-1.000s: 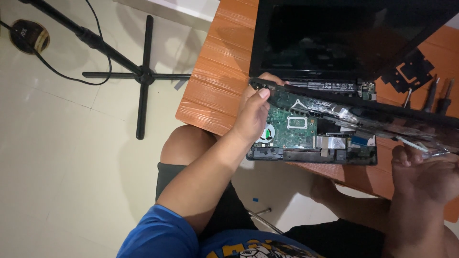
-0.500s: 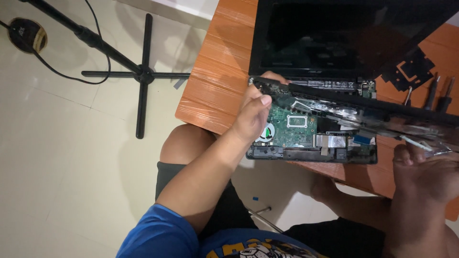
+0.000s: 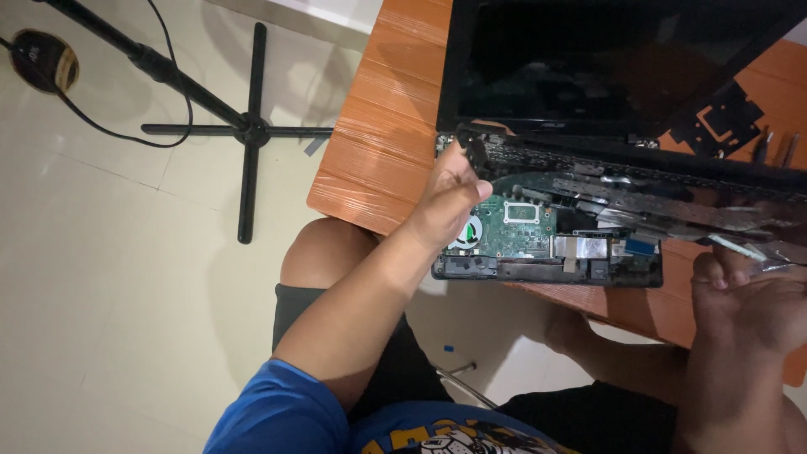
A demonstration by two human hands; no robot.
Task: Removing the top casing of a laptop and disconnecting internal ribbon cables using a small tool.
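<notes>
Your left hand [image 3: 450, 206] pinches the near-left corner of the laptop's keyboard cover [image 3: 639, 189], thumb and fingers closed on its edge just above your knuckles, holding the panel tilted up off the opened laptop base [image 3: 546, 269]. Your right hand [image 3: 748, 303] sits at the far end of the same panel, fingers curled loosely under its right edge; whether they grip it or only prop it, you cannot tell. Just right of your left hand lies the green circuit board [image 3: 517, 227], and beside your palm a round fan with a pale green and white sticker [image 3: 466, 233]. A silver foil patch [image 3: 580, 246] lies further right. Compared with a second ago, your left hand has lifted the corner higher and nearer the dark screen [image 3: 588, 67].
</notes>
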